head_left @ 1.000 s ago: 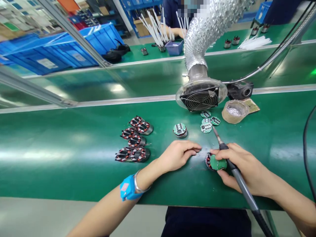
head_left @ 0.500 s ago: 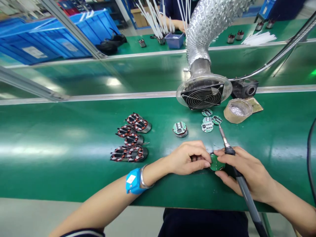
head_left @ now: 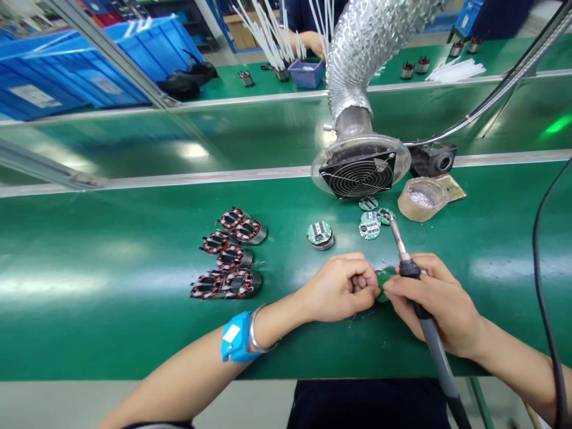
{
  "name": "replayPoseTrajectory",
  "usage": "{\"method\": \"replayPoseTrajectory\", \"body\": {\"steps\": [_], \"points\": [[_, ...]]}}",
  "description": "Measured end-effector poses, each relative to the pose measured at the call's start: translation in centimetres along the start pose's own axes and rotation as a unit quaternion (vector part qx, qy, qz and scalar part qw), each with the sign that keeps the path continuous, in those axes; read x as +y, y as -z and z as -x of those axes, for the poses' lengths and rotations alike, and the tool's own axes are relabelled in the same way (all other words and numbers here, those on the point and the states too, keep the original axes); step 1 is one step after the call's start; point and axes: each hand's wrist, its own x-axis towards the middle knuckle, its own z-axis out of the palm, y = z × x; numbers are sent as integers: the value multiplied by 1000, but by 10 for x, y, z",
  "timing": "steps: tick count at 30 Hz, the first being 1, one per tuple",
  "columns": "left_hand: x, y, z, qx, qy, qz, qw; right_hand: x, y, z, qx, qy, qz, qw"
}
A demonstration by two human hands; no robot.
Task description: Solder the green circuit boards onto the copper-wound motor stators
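A round green circuit board (head_left: 383,287) is between my hands, mostly covered by fingers. My left hand (head_left: 342,286), with a blue strap on its wrist, is closed in a pinch at the board's left edge. My right hand (head_left: 440,304) grips a soldering iron (head_left: 424,316), its tip pointing away from me over the loose boards, while its thumb and fingertips touch the green board. Thin wires show below my left fingers. Beyond my hands, several round circuit boards (head_left: 370,229) lie on the bench. Left of them, another board (head_left: 320,233) sits on a metal-sided part.
Several stators with copper windings (head_left: 239,282) stand at the left on the green bench (head_left: 111,322). A fume extractor (head_left: 363,173) hangs over the back, beside a tub (head_left: 422,201) of silvery material. A black cable (head_left: 538,250) runs down the right. Across, a person's hand (head_left: 314,43) shows.
My right hand's fingers have closed in over the green board, hiding more of it. The soldering iron has turned slightly more upright in view. The whole view has shifted a little.
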Motion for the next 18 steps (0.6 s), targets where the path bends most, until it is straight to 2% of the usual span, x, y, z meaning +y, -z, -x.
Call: {"method": "replayPoseTrajectory", "body": {"steps": [4,7,9,12,15,18], "points": [[-2,-2,2,9,-3,13,1000,-2,-4,2,7,-24,8,1000],[-2,-3,4,19,-12,-21,1000,-4,1,9,-18,-35,-5,999],[-1,-4,4,21,-16,-41,999,-8,10,13,-26,-54,-8,998],[1,-4,4,22,-24,-60,998,-22,30,15,1,-85,9,996],[4,-4,4,25,-35,-85,995,-40,47,15,9,-79,23,997],[6,-3,4,33,-38,-103,993,-51,49,18,5,-71,15,997]]}}
